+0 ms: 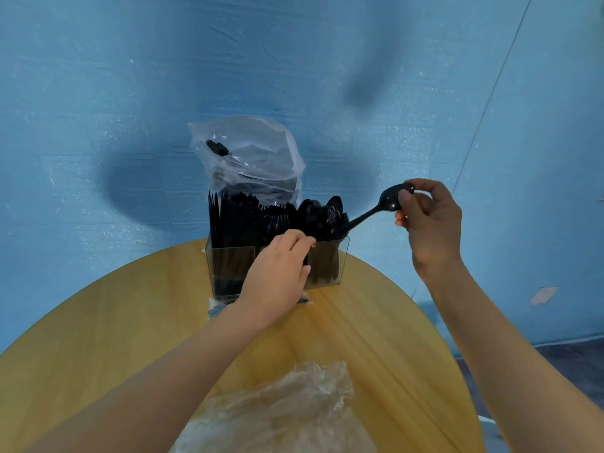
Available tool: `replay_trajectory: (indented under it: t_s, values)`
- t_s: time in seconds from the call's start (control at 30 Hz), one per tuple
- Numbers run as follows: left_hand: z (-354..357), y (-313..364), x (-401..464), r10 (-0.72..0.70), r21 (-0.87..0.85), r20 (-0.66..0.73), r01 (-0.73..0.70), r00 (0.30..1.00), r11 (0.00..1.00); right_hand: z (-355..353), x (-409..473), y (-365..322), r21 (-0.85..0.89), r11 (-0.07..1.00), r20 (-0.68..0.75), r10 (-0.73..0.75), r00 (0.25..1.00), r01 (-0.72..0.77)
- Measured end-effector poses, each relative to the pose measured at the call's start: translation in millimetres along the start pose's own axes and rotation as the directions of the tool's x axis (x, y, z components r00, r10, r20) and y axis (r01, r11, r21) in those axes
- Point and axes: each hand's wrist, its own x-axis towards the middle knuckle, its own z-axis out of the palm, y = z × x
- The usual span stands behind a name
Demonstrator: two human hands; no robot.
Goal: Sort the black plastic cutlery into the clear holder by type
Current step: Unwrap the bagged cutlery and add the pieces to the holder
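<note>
A black plastic spoon sits right of centre in the frame, pinched by its bowl between thumb and fingertips of the right hand. Its handle slants down and to the left, the tip reaching in among the other spoons in the right-hand compartment of the clear holder. That hand is raised above and to the right of the holder, wrist bent, the forearm running in from the lower right corner.

The holder stands at the far edge of the round wooden counter, in the middle of the frame, packed with upright black cutlery. Which type fills its other compartments is hard to tell.

The left hand lies against the holder's front, back upward, its fingers curled at the rim around something dark; what exactly it grips I cannot tell. Its forearm comes from the lower left.

Behind the holder stands a clear plastic bag against the blue wall. A crumpled clear bag lies at the bottom centre.
</note>
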Motion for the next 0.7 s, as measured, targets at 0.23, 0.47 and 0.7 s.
replay_trajectory:
  t_s: [0.23, 0.47, 0.7]
  values:
    - [16, -1, 6, 0.059, 0.145, 0.036, -0.063, 0.998, 0.987, 10, 7, 9, -0.138, 0.968, 0.075, -0.203, 0.976, 0.212]
    - [20, -2, 4, 0.072, 0.132, 0.005, -0.072, 0.997, 0.989, 30, 3, 37, -0.227, 0.946, 0.139, -0.205, 0.969, 0.233]
    - [18, -3, 3, 0.076, 0.112, 0.013, -0.077, 0.997, 0.991, 46, -13, 64, -0.416, 0.863, 0.222, -0.210, 0.952, 0.287]
